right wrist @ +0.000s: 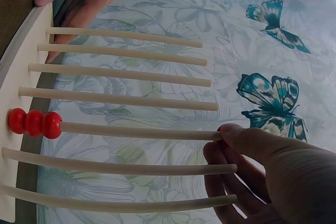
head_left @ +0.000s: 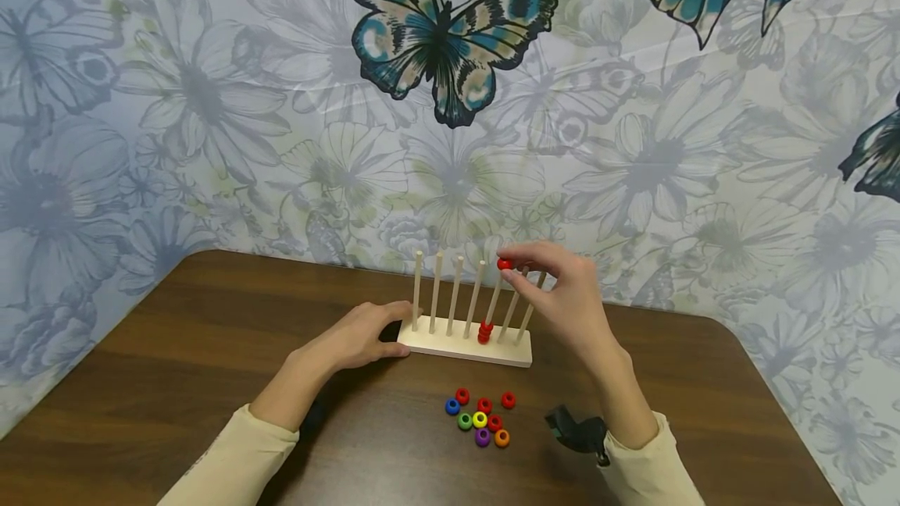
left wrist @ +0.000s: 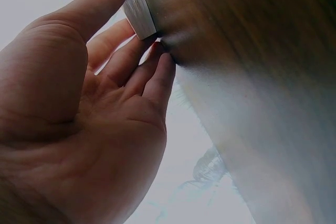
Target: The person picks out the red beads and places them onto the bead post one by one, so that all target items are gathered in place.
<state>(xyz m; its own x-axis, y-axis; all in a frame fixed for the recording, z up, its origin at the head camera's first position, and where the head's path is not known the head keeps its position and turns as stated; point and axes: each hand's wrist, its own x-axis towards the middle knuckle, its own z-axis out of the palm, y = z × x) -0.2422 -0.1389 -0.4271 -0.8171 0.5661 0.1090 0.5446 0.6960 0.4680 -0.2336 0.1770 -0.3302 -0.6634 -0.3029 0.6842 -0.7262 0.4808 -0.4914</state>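
A pale wooden peg stand [head_left: 464,348] with a row of several upright pegs stands on the table. My left hand [head_left: 366,334] grips its left end, thumb at the front and fingers behind; the left wrist view shows that base end [left wrist: 139,17] between them. Between thumb and fingers, my right hand [head_left: 566,295] pinches a red bead [head_left: 504,264] at the top of the fifth peg from the left. In the right wrist view the fingers mostly hide that bead. Three red beads [right wrist: 34,123] sit stacked at the bottom of the same peg.
Loose beads lie in front of the stand: several red ones [head_left: 508,400], a blue [head_left: 452,407], a green [head_left: 465,421], a yellow [head_left: 480,419], a purple [head_left: 482,437] and an orange bead [head_left: 501,438]. A black strap-like object [head_left: 580,432] is by the right wrist. A butterfly-patterned wall covering [head_left: 450,178] rises behind.
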